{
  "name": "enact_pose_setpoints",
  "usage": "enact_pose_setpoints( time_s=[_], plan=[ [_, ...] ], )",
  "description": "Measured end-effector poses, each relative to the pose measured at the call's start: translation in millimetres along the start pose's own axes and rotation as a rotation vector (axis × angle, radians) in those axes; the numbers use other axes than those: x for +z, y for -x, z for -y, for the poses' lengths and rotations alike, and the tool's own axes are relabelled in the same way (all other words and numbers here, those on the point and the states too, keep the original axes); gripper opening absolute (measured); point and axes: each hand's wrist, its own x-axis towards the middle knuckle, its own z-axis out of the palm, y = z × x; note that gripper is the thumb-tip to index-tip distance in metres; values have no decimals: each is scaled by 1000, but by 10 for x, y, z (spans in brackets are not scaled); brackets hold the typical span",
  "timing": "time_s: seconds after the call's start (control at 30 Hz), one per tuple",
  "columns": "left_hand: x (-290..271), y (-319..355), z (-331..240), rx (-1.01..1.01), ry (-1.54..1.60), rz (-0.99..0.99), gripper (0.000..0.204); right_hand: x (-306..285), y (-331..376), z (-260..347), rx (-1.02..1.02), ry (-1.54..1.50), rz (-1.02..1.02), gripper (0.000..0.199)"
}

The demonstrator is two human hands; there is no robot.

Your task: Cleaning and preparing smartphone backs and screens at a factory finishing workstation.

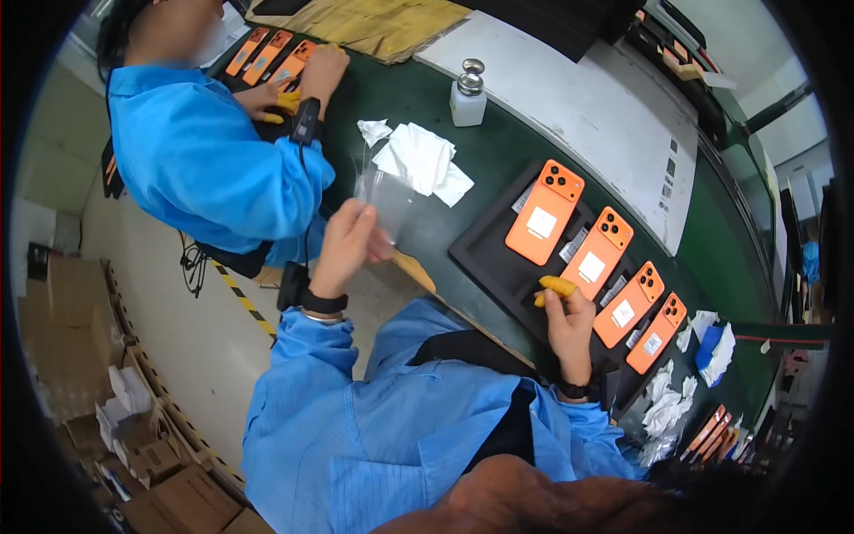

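Note:
My left hand [351, 240] pinches a clear plastic film [391, 206] between thumb and fingers, raised near the table's front edge. Yellow finger cots cover fingertips of my right hand [571, 331], which is curled beside the lower end of an orange phone [598, 254]. Whether anything is between those fingers is hidden. Several orange phones lie back-up in a row on a black foam tray [489, 233], each with a white label on its back. Another orange phone [544, 214] sits left of my right hand, and one more [630, 304] to its right.
Crumpled white wipes [418, 160] lie beyond my left hand, near a white pump bottle [468, 96]. More wipes [667, 405] are at the right. A co-worker in a blue smock [209, 147] handles orange phones at the left. Cardboard boxes [178, 494] stand on the floor.

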Motion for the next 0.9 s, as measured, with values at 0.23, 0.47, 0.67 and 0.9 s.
enact_pose_setpoints(
  time_s=[0.23, 0.47, 0.67, 0.9],
  plan=[
    [-292, -52, 100, 131, -511, 33, 45, 95, 72, -6, -104, 209, 19, 15],
    [-172, -56, 255, -164, -1097, -235, 65, 87, 41, -4, -128, 300, -12, 14],
    [143, 121, 126, 597, -1284, -520, 53, 94, 40, -46, -272, 322, -44, 12],
    [305, 17, 635, 525, -1176, -43, 66, -54, 257, 28, -323, 305, -164, 15]
  ],
)
